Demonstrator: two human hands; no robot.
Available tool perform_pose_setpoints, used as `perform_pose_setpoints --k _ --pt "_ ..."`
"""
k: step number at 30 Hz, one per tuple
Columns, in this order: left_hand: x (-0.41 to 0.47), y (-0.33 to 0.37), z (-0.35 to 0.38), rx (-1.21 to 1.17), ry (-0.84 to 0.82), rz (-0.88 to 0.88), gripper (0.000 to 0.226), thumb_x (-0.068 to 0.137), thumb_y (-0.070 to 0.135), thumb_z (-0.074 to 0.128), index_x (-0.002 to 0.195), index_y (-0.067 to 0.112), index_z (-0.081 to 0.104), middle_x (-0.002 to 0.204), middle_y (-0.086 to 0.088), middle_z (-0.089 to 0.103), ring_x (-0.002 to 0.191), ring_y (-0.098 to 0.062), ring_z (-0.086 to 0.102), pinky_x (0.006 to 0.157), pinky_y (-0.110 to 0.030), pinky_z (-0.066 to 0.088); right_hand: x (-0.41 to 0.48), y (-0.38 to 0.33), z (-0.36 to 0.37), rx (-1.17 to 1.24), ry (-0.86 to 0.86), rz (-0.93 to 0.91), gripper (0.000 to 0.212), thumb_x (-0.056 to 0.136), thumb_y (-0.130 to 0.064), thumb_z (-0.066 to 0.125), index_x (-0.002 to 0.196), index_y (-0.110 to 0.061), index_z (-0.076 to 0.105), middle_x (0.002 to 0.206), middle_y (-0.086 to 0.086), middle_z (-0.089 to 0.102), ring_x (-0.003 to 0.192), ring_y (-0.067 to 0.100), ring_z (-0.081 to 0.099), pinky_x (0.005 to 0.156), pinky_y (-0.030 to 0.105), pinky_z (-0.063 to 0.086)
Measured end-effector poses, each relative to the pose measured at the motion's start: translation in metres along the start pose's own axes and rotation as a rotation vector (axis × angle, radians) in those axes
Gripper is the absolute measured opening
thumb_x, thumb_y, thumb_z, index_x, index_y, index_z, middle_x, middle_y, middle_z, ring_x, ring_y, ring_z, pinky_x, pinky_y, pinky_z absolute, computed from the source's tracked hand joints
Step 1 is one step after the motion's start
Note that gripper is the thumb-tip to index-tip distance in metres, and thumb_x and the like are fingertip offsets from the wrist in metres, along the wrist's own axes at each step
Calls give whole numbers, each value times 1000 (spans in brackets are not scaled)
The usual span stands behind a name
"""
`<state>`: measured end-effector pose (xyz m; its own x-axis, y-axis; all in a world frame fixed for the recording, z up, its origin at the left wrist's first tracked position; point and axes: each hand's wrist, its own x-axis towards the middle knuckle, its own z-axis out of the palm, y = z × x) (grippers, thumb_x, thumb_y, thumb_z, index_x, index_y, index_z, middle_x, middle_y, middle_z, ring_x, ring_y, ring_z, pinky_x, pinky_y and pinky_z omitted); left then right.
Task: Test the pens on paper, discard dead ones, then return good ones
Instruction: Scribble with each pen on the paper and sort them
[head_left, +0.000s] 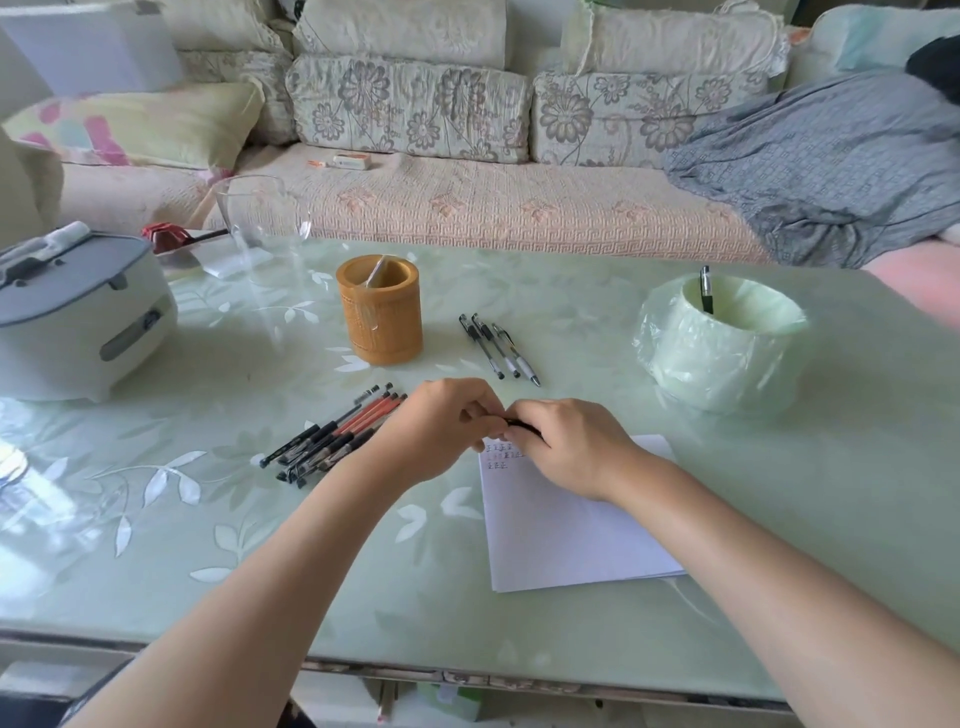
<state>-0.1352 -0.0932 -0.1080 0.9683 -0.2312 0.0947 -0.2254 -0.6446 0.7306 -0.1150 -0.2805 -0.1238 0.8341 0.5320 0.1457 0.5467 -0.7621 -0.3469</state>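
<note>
Pinching one black pen (521, 425) between my left hand (447, 426) and right hand (569, 447) at centre frame, I'd uncap it gently above the paper (566, 535), then scribble.

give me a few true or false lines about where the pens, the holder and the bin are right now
1. Both hands hold one dark pen above the top of the paper. True.
2. The wooden pen holder is packed full of pens. False: no pens show in it, only a pale slip.
3. Three pens lie side by side on the table between the holder and the lined bin. True.
4. The bin holds no pen. False: one dark pen stands in it.
5. A bunch of black and red pens lies by the left hand. True.
6. The right hand rests flat on the table. False: it grips the pen.
</note>
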Motion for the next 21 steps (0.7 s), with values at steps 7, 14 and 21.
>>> perform_pose_setpoints --k 7,14,21 --pt "1 -7 -4 -18 -40 -27 8 85 16 70 79 19 67 72 10 71 67 -7 68 73 -34 54 0 -2 3 -98 -2 18 23 99 -48 40 107 -37 59 66 -6 51 70 24 51 61 33 39" --pt "4 -17 -8 152 18 -1 3 87 26 68 86 27 65 79 14 66 75 -10 62 72 -32 51 1 3 -3 216 -96 124 30 98 -31 45 127 -34 51 79 -12 59 79 15 54 73 32 44" --pt "5 -29 -1 389 22 -3 9 87 27 65 95 29 62 93 16 61 82 -6 54 67 -23 40 -1 10 -1 794 114 193 40 91 10 40 99 -22 62 92 5 58 64 18 55 49 28 47"
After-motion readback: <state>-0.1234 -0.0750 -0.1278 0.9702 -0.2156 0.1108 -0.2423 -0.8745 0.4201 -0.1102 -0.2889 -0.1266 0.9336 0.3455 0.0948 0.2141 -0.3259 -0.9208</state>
